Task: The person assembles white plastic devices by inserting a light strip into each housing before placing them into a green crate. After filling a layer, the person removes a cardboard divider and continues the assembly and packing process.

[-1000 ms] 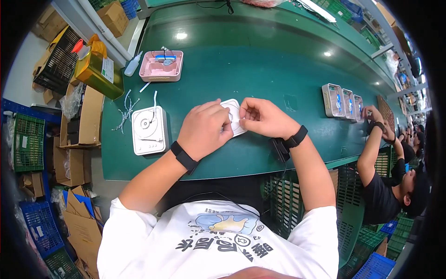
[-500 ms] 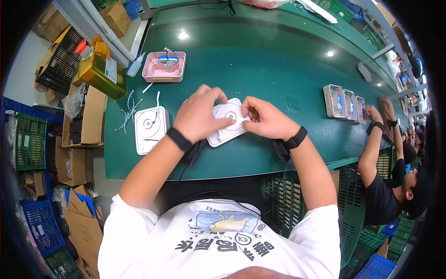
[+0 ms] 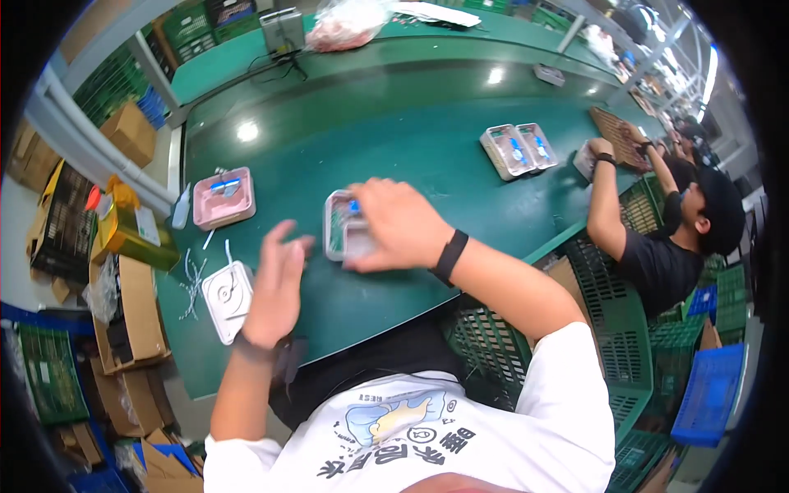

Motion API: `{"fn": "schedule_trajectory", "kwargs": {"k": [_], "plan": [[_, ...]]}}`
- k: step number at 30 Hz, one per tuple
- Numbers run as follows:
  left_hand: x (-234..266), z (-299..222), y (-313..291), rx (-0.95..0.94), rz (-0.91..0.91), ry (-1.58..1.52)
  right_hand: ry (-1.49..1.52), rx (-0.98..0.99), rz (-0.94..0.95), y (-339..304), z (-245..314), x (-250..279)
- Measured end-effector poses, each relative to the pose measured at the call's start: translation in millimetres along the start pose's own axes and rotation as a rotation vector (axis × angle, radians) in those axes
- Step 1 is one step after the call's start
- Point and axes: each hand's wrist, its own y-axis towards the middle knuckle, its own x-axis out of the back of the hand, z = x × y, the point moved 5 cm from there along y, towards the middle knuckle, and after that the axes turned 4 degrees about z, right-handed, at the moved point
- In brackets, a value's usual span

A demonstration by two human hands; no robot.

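Note:
My right hand is closed over the right side of a whitish open plastic housing at the middle of the table. A blue part shows inside it near my fingers; the rest of the inside is partly covered. Fingers stretched up and apart, my left hand holds nothing and is slightly blurred. It sits between that housing and a white cover with a round moulded ring, which lies on the table at the left. A second cover is not visible.
A pink housing with a blue cell, a small bottle and white wire pieces lie left. Beyond the table edge stands a yellow-green can. Two housings sit right, near a co-worker's arms. Green crates stand below.
Both hands have left the white cover they held together. My right hand now grips a housing; one fewer stands in the row at right. My left hand has opened. The view has shifted.

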Motion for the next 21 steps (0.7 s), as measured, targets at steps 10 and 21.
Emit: {"fn": "schedule_trajectory", "kwargs": {"k": [10,21], "plan": [[125,-19,-94,-0.248,-0.293,1.105,-0.492,-0.737,-0.026,-38,-204,48],[10,-17,-9,-0.492,0.085,1.044,0.315,-0.032,0.106,22,17,-54]]}}
